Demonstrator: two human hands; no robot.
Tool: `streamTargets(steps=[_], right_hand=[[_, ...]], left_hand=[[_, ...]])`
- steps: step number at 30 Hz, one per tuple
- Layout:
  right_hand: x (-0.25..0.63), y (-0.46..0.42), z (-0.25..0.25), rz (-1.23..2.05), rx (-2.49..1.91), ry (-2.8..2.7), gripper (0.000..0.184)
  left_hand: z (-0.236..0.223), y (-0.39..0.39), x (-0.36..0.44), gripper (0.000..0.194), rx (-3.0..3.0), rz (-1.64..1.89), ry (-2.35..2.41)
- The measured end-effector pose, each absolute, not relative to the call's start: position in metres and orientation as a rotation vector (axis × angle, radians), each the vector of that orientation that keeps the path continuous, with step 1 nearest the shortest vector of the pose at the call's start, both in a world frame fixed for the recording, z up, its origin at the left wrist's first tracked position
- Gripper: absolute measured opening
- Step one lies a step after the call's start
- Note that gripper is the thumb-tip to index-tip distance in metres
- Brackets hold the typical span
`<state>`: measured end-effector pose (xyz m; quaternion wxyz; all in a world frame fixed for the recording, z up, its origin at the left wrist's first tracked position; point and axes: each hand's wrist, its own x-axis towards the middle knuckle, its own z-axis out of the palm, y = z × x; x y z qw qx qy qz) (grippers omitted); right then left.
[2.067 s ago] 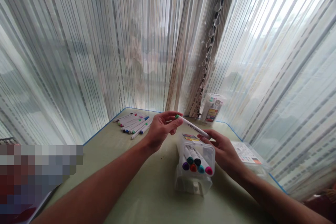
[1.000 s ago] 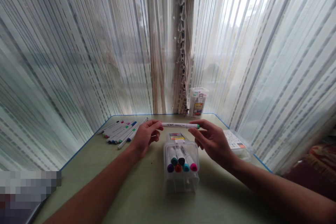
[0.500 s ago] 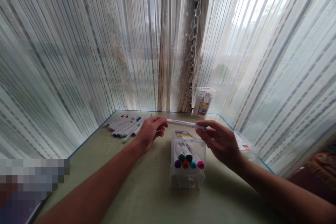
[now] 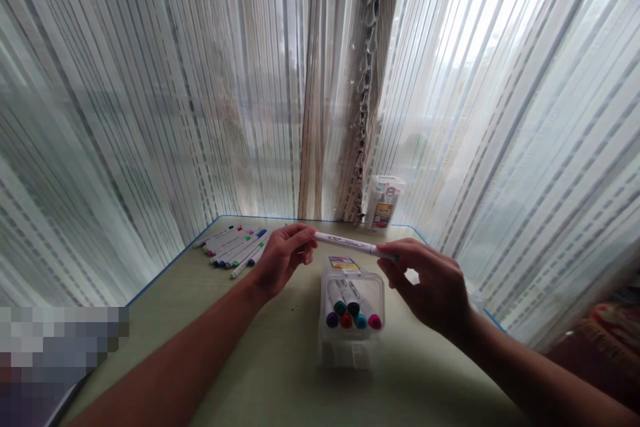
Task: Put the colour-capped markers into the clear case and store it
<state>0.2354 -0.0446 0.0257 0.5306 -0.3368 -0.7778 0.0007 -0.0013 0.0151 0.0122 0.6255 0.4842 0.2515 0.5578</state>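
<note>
1. So the white marker (image 4: 345, 244) is up in the air between the left hand (image 4: 285, 255) and the right hand (image 4: 433, 287), lying nearly level with the right end tipped down a bit
2. Left hand is pinched narrow, thumb and fingertips on the marker's left end, other fingers loosely curled
3. Right hand has the other end between thumb and fingers, covering most of the cap, just a bit of green peeking out
4. Right below the marker, and apart from it, there's a clear plastic box (image 4: 353, 355) with capped markers (image 4: 353, 309) inside, ends facing the camera: purple, red-orange, light blue and pink in the bottom row, dark green and black on top
5. Room-wise, green worktop (image 4: 270, 360) shows between the left forearm and the box, plus more in front of the box
6. Far edge has a blue border, with the striped curtain (image 4: 150, 80) hanging right behind it; an upright clear box (image 4: 384, 207) stands near that edge, and the loose markers (image 4: 235, 250) are fanned out past the left hand
7. Compared with two seconds ago the marker's been flipped end for end: the green cap was at the left hand then, now it's at the right, while the boxed markers look the same
</note>
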Motion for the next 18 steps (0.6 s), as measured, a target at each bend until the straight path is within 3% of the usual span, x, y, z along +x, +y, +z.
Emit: streamTargets(steps=[8, 18], right_hand=[[0.239, -0.049, 0.03, -0.067, -0.713, -1.858, 0.022], [0.242, -0.045, 0.02, -0.032, -0.887, -1.786, 0.016]], left_hand=[[0.018, 0.01, 0.0, 0.019, 1.07, 1.268, 0.477], [0.016, 0.011, -0.002, 0.014, 1.057, 1.263, 0.436]])
